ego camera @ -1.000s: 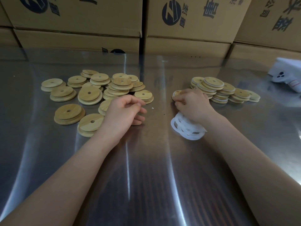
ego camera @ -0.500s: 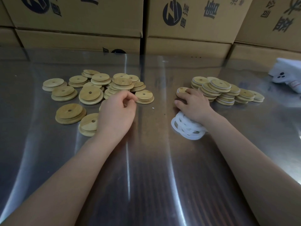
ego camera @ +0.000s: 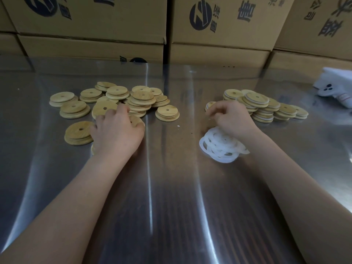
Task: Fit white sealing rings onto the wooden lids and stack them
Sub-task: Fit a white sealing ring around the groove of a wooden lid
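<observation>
On the left part of the shiny metal worktop (ego camera: 171, 197), a loose heap of wooden lids (ego camera: 141, 100), each with a small hole in the middle, some lying alone and some one on another. At the near edge of this heap, the left hand (ego camera: 118, 132), palm down, fingers bent over a single lid (ego camera: 136, 120) and thumb at its right rim, clamped on it from above; most of this lid hidden below the palm. On the right part, well apart from the heap, short stacks of ringed lids (ego camera: 266, 107), a white edge visible at their rims, leaning one against another in a row. Just beside these stacks, at their left, the right hand (ego camera: 233, 121), fingers curled and a little blurred, the heel of the hand over a small pile of white sealing rings (ego camera: 221, 147). Behind the fingertips, one more lid (ego camera: 209, 105), half hidden. Holding something or nothing in the right hand: cannot tell. Both hands well apart from each other, both forearms bare. Along the far edge, brown cardboard boxes (ego camera: 91, 23) with dark printed marks. At the far right, a white soft thing (ego camera: 335, 88) with three dark dots, partly out of view.
</observation>
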Demonstrator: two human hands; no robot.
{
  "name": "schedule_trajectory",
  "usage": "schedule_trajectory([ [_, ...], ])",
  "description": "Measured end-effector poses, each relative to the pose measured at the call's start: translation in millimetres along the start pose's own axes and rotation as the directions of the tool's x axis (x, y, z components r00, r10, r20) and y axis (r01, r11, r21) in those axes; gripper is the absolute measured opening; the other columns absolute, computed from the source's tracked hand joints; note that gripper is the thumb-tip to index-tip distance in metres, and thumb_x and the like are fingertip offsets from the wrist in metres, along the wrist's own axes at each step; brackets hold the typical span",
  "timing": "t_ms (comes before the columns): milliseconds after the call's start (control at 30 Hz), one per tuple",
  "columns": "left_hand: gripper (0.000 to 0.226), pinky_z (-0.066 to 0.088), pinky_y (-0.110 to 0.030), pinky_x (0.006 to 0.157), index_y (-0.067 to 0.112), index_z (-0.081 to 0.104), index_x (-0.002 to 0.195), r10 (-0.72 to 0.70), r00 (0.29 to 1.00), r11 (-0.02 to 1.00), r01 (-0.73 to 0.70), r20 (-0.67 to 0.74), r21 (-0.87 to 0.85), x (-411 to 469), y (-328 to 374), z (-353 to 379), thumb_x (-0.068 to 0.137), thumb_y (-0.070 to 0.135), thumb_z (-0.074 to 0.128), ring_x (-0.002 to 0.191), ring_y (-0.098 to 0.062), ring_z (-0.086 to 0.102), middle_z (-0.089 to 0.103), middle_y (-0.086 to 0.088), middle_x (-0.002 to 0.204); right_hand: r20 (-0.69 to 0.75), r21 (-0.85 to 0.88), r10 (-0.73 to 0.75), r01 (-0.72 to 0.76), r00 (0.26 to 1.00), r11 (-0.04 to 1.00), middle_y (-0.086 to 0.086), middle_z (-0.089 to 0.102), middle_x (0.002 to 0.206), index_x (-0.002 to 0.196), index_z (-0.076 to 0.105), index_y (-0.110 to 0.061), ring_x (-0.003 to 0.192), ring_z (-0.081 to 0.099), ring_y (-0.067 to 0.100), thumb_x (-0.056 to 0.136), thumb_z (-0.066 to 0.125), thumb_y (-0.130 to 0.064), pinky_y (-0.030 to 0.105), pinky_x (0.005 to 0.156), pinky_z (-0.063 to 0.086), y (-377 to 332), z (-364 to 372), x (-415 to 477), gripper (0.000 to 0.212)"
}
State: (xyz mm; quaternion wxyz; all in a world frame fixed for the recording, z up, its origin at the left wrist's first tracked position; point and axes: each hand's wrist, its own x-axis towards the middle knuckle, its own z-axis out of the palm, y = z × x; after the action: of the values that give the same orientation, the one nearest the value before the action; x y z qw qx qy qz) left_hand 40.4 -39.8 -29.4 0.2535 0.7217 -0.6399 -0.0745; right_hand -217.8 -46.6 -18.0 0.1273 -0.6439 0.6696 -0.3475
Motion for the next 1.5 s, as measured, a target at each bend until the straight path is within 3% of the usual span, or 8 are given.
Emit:
schedule_trajectory([
  [67,0.050,0.034,-0.051,0.095,0.020,0.046,0.132,-0.005,1.000,1.000,0.005,0.011,0.021,2,-1,1,0.088,0.041,0.059,0.123,-0.039,0.045,0.057,-0.012,0.127,0.039,0.036,-0.012,0.010,0.999,0.999,0.001,0.071,0.081,0.076,0.074,-0.020,0.057,0.055,-0.001,0.080,0.046,0.005,0.008,0.044,0.037,-3,-3,-2,0.038],
  [133,0.049,0.034,-0.050,0.093,0.020,0.047,0.129,-0.002,1.000,1.000,0.001,0.013,0.029,3,-2,3,0.087,0.043,0.060,0.120,-0.039,0.048,0.059,-0.011,0.122,0.093,0.029,-0.027,0.024,0.995,0.999,-0.004,0.070,0.077,0.072,0.074,-0.021,0.067,0.059,0.004,0.078,0.046,0.008,0.007,0.049,0.039,-7,-5,-5,0.041],
  [300,0.047,0.035,-0.049,0.089,0.020,0.049,0.124,0.035,0.999,0.999,-0.035,-0.005,0.039,4,-5,6,0.085,0.042,0.064,0.115,-0.039,0.051,0.062,-0.010,0.114,0.268,-0.089,-0.001,0.026,0.963,0.996,0.005,0.073,0.079,0.071,0.075,-0.025,0.085,0.067,0.026,0.081,0.049,0.004,0.039,0.077,0.056,-10,-10,-8,0.040],
  [533,0.058,0.042,-0.049,0.090,0.025,0.050,0.127,0.046,0.999,0.999,-0.046,-0.014,-0.027,8,-8,7,0.078,0.046,0.074,0.116,-0.036,0.053,0.061,-0.008,0.120,0.391,-0.092,-0.026,0.067,0.920,0.994,0.006,0.069,0.084,0.070,0.075,-0.027,0.068,0.057,0.012,0.075,0.056,0.003,0.030,0.062,0.049,-12,-18,-12,0.036],
  [733,0.061,0.046,-0.044,0.084,0.024,0.052,0.127,0.063,0.997,0.995,-0.066,-0.045,-0.073,9,-8,5,0.074,0.040,0.080,0.112,-0.034,0.056,0.060,-0.008,0.121,0.386,-0.146,-0.047,0.112,0.921,0.983,-0.005,0.065,0.083,0.069,0.073,-0.034,0.079,0.061,0.015,0.076,0.066,-0.006,0.036,0.074,0.054,-10,-18,-12,0.029],
  [1067,0.062,0.047,-0.046,0.088,0.025,0.053,0.128,0.059,0.997,0.998,-0.060,-0.055,-0.014,7,-5,2,0.075,0.046,0.077,0.112,-0.034,0.057,0.060,-0.008,0.121,0.369,-0.178,-0.058,0.132,0.928,0.975,-0.004,0.061,0.082,0.077,0.069,-0.036,0.068,0.053,0.007,0.078,0.062,-0.001,0.025,0.064,0.050,-11,-20,-9,0.036],
  [1300,0.058,0.044,-0.050,0.093,0.025,0.055,0.127,0.069,0.994,0.997,-0.071,-0.087,-0.023,2,-1,-2,0.076,0.043,0.074,0.115,-0.037,0.053,0.059,-0.009,0.123,0.285,-0.051,-0.125,0.146,0.950,0.988,0.001,0.062,0.077,0.086,0.071,-0.026,0.064,0.052,0.005,0.079,0.054,0.006,0.026,0.065,0.050,-12,-20,-11,0.037],
  [1500,0.053,0.039,-0.040,0.100,0.027,0.059,0.124,0.120,0.977,0.934,-0.171,-0.176,-0.313,-4,9,-8,0.075,0.032,0.079,0.125,-0.029,0.045,0.055,-0.003,0.130,0.207,0.048,-0.171,0.165,0.963,0.985,-0.006,0.058,0.078,0.095,0.072,-0.020,0.062,0.047,0.000,0.085,0.054,0.005,0.009,0.062,0.043,-15,-18,-13,0.032],
])
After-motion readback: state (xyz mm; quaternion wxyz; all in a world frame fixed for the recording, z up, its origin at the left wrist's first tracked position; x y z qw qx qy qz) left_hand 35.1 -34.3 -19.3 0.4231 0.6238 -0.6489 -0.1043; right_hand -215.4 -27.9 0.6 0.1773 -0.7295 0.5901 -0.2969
